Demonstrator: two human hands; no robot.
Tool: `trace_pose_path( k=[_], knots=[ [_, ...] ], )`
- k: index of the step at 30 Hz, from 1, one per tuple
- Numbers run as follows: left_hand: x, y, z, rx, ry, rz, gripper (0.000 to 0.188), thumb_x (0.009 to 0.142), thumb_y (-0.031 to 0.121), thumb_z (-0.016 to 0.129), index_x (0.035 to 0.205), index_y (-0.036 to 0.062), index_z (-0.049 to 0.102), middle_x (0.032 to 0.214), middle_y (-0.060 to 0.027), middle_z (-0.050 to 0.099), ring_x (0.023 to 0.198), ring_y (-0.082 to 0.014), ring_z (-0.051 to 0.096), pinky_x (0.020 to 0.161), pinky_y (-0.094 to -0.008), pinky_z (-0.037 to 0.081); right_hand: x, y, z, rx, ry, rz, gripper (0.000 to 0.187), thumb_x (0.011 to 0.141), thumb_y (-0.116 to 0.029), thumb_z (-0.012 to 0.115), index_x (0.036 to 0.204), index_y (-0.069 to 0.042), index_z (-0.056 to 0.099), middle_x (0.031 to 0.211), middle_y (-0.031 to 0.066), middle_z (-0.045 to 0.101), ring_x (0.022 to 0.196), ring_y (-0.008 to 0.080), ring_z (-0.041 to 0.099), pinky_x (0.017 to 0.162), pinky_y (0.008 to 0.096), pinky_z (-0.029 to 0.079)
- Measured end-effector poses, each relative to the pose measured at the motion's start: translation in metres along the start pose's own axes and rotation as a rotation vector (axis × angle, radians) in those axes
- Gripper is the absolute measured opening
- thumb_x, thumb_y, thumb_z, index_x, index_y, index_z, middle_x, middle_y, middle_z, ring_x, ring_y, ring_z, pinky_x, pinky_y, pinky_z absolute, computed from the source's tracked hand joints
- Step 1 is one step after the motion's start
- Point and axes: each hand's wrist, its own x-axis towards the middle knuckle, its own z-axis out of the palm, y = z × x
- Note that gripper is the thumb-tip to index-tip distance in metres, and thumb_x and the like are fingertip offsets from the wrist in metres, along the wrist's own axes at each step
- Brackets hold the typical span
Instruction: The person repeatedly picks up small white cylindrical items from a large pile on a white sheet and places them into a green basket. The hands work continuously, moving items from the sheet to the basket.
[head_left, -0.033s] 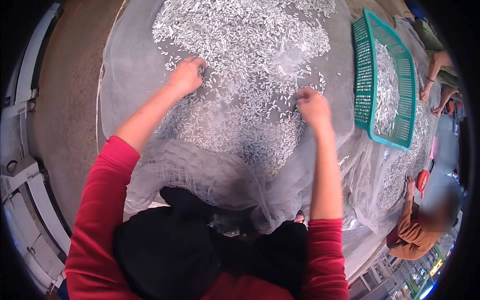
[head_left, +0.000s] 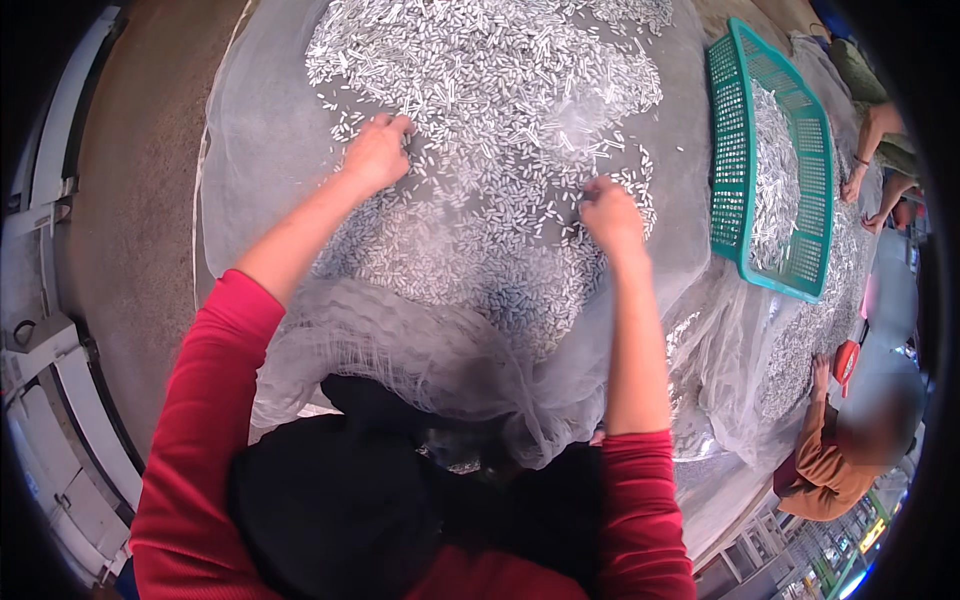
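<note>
Many small, silvery-white rod-shaped pieces (head_left: 480, 70) lie on a grey surface spread with sheer white netting (head_left: 370, 325). My left hand (head_left: 378, 155) rests at the left edge of the scatter, fingers curled down among the pieces; anything held there is hidden. On the right side of the scatter, my right hand (head_left: 612, 218) has its fingertips pinched together low over the pieces. A small dark spot shows at those fingertips, too unclear to name. The thickest heap is at the far side, with a thinner spread between my hands and nearer me.
A green plastic basket (head_left: 742, 150) holding more silvery pieces stands to the right. Beyond it, a co-worker in a brown sleeve (head_left: 835, 470) reaches toward more pieces beside a red scoop-like thing (head_left: 846, 362). Another person's hands (head_left: 852, 185) show at far right. White metal frames (head_left: 50, 350) stand left.
My right hand has shifted a little to the left over the pieces. My left hand has moved very slightly right.
</note>
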Motion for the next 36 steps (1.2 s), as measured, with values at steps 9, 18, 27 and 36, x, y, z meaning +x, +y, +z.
trace_pose_path(
  k=[9,18,27,36],
  knots=[
    [-0.027,0.028,0.009,-0.246,-0.391,0.392,0.04,0.072,-0.006,0.053,0.11,0.006,0.058,0.102,-0.0152,0.056,0.101,-0.0345,0.056,0.088,-0.0412,0.045,-0.038,-0.099,0.076,0.255,-0.075,-0.634,0.033,0.071,0.005,0.052,0.098,-0.01,0.063,0.102,0.0125,0.059,0.104,0.0318,0.056,0.09,0.0395,0.046],
    [-0.002,-0.018,-0.047,-0.583,-0.582,0.12,0.036,0.079,0.0,0.047,0.111,0.0054,0.062,0.11,-0.0092,0.064,0.096,-0.0209,0.062,0.08,-0.0349,0.052,0.033,0.002,-0.036,0.605,-0.342,-0.25,0.037,0.078,-0.008,0.063,0.114,-0.007,0.063,0.113,0.0145,0.064,0.1,0.0246,0.062,0.089,0.0341,0.048],
    [0.026,0.009,-0.005,-0.883,-0.47,-0.248,0.051,0.082,0.002,0.051,0.133,0.007,0.043,0.124,-0.012,0.05,0.1,-0.0225,0.06,0.076,-0.0345,0.054,0.069,-0.089,0.06,0.388,0.39,-0.35,0.049,0.067,-0.022,0.08,0.112,-0.012,0.062,0.112,0.0198,0.06,0.104,0.0343,0.058,0.089,0.041,0.047],
    [0.004,-0.029,-0.023,-0.501,-0.154,0.04,0.025,0.081,0.003,0.056,0.103,0.0072,0.068,0.101,-0.0089,0.069,0.099,-0.0195,0.064,0.086,-0.0319,0.05,0.003,-0.077,0.011,0.311,0.088,-0.404,0.023,0.08,-0.007,0.063,0.1,-0.016,0.069,0.097,0.0143,0.067,0.088,0.0326,0.064,0.079,0.0412,0.05]
  ],
)
